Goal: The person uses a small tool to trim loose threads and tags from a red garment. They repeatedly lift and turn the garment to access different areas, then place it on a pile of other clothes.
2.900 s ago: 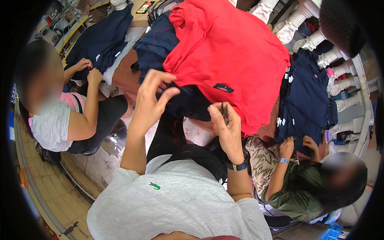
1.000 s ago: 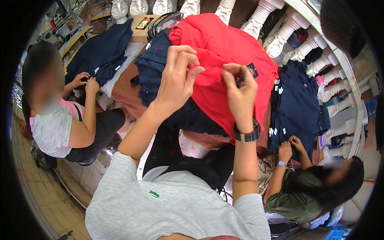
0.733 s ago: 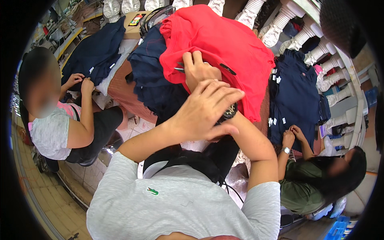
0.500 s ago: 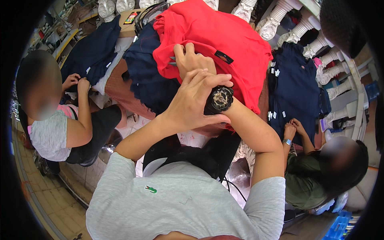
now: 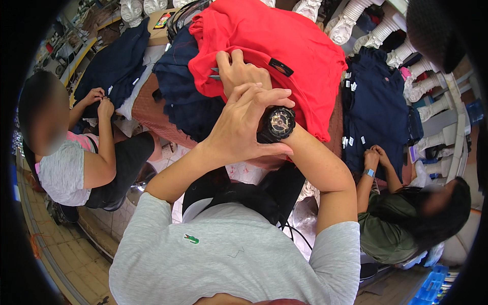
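My left hand (image 5: 238, 121) reaches across to my right wrist. Its thumb and fingers close around the black wristwatch (image 5: 278, 123) worn there. My right hand (image 5: 242, 72) rests on a red garment (image 5: 300, 43) with its fingers bent. From between those fingers two small grey metal tips of thread snips (image 5: 214, 73) stick out; the rest of the tool is hidden in the hand. A black label (image 5: 281, 67) shows on the red cloth beside my right hand. Dark navy garments (image 5: 178, 86) lie under and left of the red one.
A person at the left (image 5: 66, 157) handles a navy garment (image 5: 114, 66); another at the right (image 5: 401, 218) has hands at a tagged navy garment (image 5: 373, 101). A brown-covered table (image 5: 152, 109) bears the cloth. White ornate balusters (image 5: 348, 23) line the far side.
My view has shifted slightly. The watch face is turned a little more toward me, with my left hand still around it. My right hand stays on the red garment.
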